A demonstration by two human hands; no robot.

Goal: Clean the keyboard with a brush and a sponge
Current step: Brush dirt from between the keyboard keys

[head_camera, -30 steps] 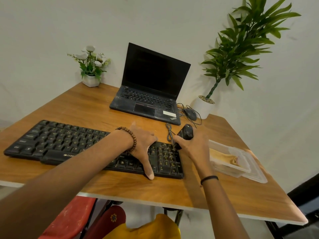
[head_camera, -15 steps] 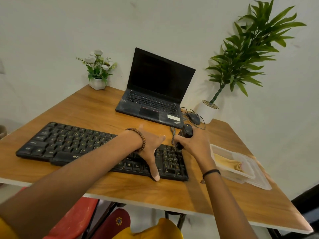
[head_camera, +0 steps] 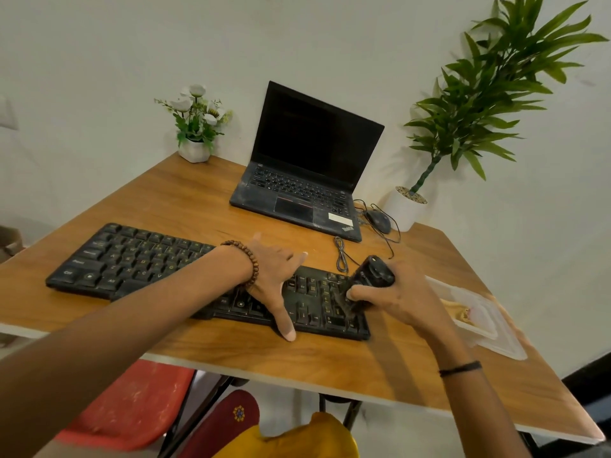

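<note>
A black full-size keyboard (head_camera: pixel 139 259) lies along the front of the wooden table (head_camera: pixel 330 365). My left hand (head_camera: pixel 276 276) rests flat on its right half, fingers spread, thumb reaching over the front edge. My right hand (head_camera: pixel 396 299) grips a black brush (head_camera: pixel 367 280) and holds its bristles down on the number pad at the keyboard's right end. A yellowish sponge (head_camera: pixel 458 310) lies in a clear plastic container (head_camera: pixel 486 322) to the right of that hand.
An open black laptop (head_camera: pixel 307 180) stands behind the keyboard, with a wired mouse (head_camera: pixel 378 219) and a coiled cable (head_camera: pixel 342 257) to its right. A small flower pot (head_camera: pixel 195 148) and a tall plant in a white pot (head_camera: pixel 405 208) sit at the back. Red chairs (head_camera: pixel 132 404) show below the table.
The brush has moved down from the keyboard's top right corner onto the number pad. My left hand has stayed pressed on the keyboard. The camera view has shifted a little.
</note>
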